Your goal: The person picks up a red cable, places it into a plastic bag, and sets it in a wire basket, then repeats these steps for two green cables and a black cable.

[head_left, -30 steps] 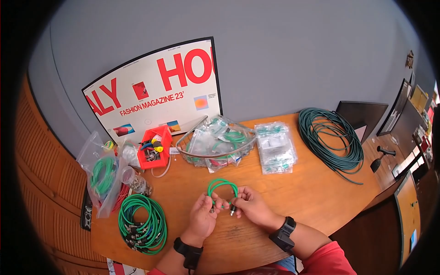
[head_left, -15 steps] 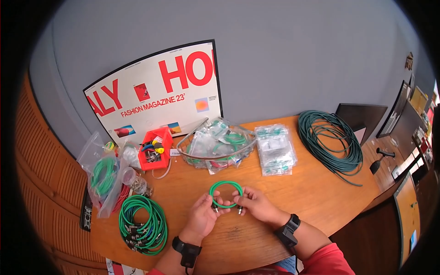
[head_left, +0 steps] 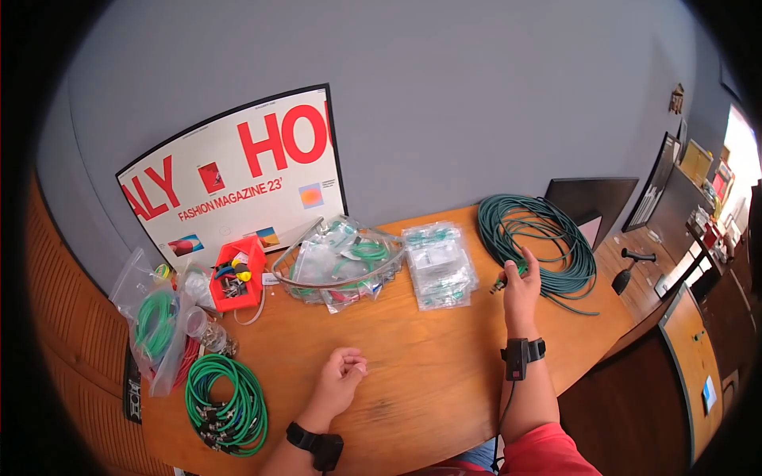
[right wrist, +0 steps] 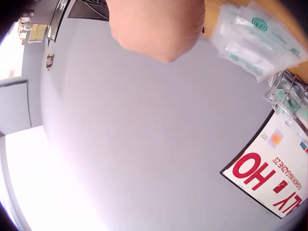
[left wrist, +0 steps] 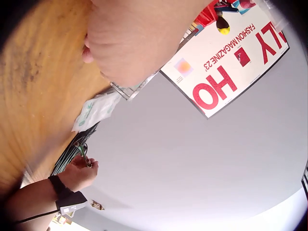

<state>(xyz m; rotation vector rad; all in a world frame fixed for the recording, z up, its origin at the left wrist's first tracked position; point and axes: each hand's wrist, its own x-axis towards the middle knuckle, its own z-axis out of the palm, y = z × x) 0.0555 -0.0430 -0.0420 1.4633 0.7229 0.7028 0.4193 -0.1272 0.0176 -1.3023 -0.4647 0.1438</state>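
Observation:
My right hand [head_left: 521, 295] is raised in front of the large coil of dark green cable [head_left: 587, 258], gripping the short green cable [left wrist: 82, 151]. Its metal-ended connectors [head_left: 498, 285] stick out to the left of the fingers; most of the loop is hidden behind the hand. My left hand [head_left: 337, 385] stays low over the middle of the table, fingers loosely curled and holding nothing. In the right wrist view the back of the right hand [right wrist: 156, 29] hides what it grips.
A stack of clear packets [head_left: 439, 266] lies left of the coil, beside a wire basket [head_left: 389, 279] of bagged cables. Further left are a red bin [head_left: 252, 289], a jar [head_left: 208, 329], a zip bag [head_left: 127, 317] and coiled green cables [head_left: 254, 404]. A poster board [head_left: 262, 198] leans behind.
The right hand has carried the short green cable away from the left hand, rightward and forward to the big coil. The left hand has let go of it. The head view has turned right.

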